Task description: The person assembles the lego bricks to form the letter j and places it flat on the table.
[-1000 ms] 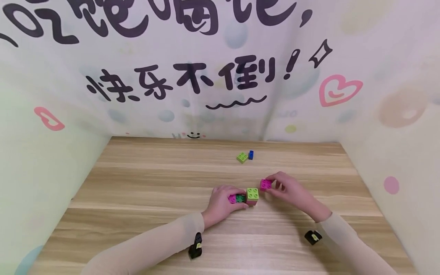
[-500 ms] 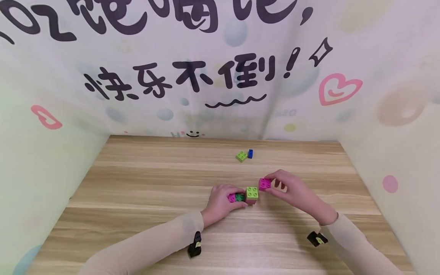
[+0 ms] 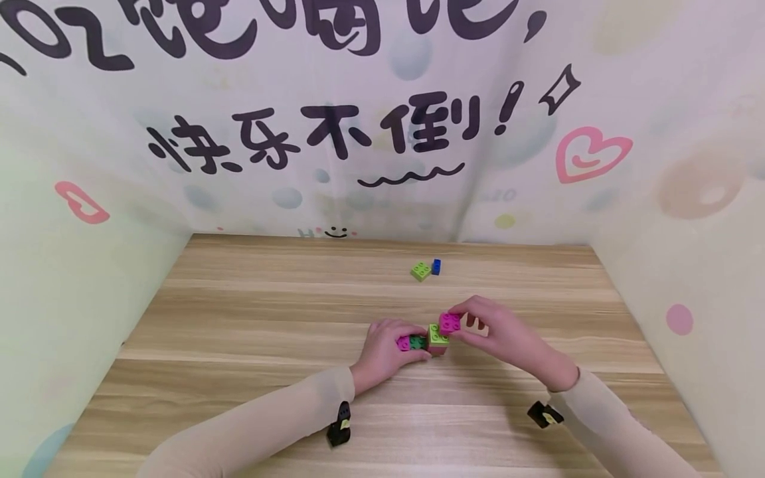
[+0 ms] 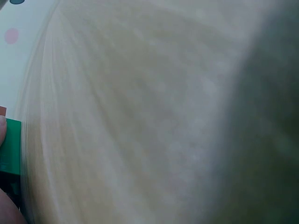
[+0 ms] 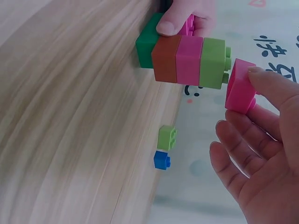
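Note:
My left hand [image 3: 382, 355] holds a green brick [image 3: 417, 342] with a pink brick [image 3: 403, 344] beside it. Joined to the green brick stands a small tower; the right wrist view shows it made of a reddish-brown brick [image 5: 166, 59], a pink brick and a light green top brick [image 5: 213, 63]. Between thumb and fingers, my right hand [image 3: 508, 342] pinches a loose pink brick [image 5: 241, 87]. This brick hangs tilted just above the studs of the tower's top; whether they touch I cannot tell. Only part of the green brick [image 4: 10, 147] shows in the left wrist view.
Behind the tower lie another light green brick [image 3: 421, 271] and a small blue brick [image 3: 437, 267]. They rest on the wooden table [image 3: 269, 299], which a printed cloth [image 3: 287, 199] encloses at the back and sides. Each wrist carries a black camera mount [image 3: 339, 425].
With its pink brick, my right hand has moved left, from beside the tower to over the tower's top. My left hand keeps its hold in nearly the same spot.

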Demonstrator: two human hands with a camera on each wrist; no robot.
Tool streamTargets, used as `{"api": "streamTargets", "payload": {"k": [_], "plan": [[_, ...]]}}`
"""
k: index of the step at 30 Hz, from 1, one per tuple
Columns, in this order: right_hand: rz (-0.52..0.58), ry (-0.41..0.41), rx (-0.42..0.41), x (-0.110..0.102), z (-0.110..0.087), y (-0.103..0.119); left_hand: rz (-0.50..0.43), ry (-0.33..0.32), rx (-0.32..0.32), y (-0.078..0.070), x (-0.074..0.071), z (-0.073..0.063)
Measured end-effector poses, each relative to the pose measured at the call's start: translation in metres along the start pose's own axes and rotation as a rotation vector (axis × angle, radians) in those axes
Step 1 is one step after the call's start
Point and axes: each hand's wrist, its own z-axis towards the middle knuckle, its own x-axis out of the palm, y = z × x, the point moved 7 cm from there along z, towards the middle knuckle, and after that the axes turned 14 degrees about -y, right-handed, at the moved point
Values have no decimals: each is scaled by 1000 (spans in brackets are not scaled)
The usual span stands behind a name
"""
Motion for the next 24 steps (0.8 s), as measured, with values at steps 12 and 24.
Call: {"api": "streamTargets", "payload": {"k": [12, 24], "plan": [[-16, 2, -1, 8, 0, 3, 4, 0, 4, 0, 0, 0], [-7, 21, -7, 12, 1, 7, 3, -6, 11, 0, 1, 0]]}}
